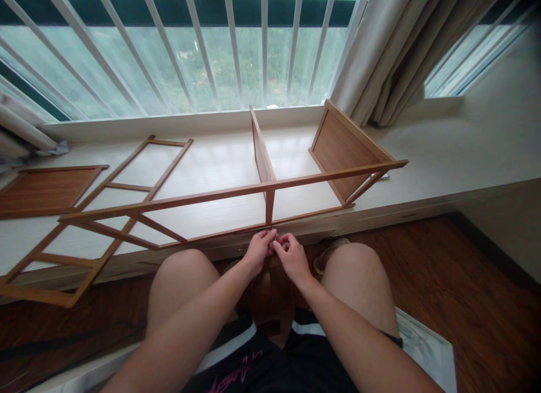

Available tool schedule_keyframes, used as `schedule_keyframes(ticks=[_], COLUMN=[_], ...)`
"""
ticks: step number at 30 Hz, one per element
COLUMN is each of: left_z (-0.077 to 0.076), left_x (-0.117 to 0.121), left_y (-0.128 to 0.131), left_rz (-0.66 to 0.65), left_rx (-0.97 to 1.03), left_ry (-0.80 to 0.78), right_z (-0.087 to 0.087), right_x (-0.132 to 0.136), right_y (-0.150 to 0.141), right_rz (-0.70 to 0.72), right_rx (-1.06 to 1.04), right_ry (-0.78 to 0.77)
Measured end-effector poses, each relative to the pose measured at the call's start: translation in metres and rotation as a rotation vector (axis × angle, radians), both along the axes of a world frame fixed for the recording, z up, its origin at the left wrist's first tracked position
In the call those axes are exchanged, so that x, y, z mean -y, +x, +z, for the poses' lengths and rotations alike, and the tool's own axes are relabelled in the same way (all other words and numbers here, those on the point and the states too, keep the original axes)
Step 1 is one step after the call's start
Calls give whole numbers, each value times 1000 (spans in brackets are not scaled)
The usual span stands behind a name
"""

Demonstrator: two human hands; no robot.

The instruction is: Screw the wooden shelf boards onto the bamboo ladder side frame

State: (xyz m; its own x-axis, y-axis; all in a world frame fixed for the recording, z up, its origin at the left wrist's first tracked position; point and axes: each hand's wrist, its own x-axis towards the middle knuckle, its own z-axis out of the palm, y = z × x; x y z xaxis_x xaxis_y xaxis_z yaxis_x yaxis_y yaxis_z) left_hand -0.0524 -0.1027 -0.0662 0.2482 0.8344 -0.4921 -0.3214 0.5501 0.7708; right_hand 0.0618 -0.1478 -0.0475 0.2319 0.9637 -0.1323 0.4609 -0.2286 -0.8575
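My left hand [260, 248] and my right hand [291, 255] meet between my knees, just below the sill's front edge. Both have their fingertips pinched together around something small, perhaps a screw, too tiny to make out. Right above them stands a partly assembled wooden shelf frame [211, 195], its long rails running left to right. A wooden panel [349, 148] is fixed at its right end, tilted outward. Another panel [261, 148] joins it near the middle, seen nearly edge-on. Neither hand visibly grips the frame.
On the white sill [224, 162], a ladder-like wooden side frame [129, 187] lies at the left, overhanging the front edge. A loose slatted panel [51, 190] rests farther left. Behind are a barred window [236, 61] and a beige curtain [380, 49]. Below lies the brown wooden floor [448, 291].
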Motion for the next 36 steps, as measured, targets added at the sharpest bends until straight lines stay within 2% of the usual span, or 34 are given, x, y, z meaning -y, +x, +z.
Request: schedule_keyframes(ticks=[26,29,33,36], left_z=[2,3,4,3], left_x=[-3,-3,-3,-3], left_y=[0,1,1,0], left_rz=[3,4,-4,-19], left_rx=[-2,2,18,22], left_ry=[-4,-2,7,9], right_z=[-1,-2,-4,-4], right_x=[1,-1,-3,-4], right_y=[1,0,-3,-4], right_rz=[-3,25,44,25], right_rx=[-6,-137,-438,-550], right_ry=[13,10,-90,-126])
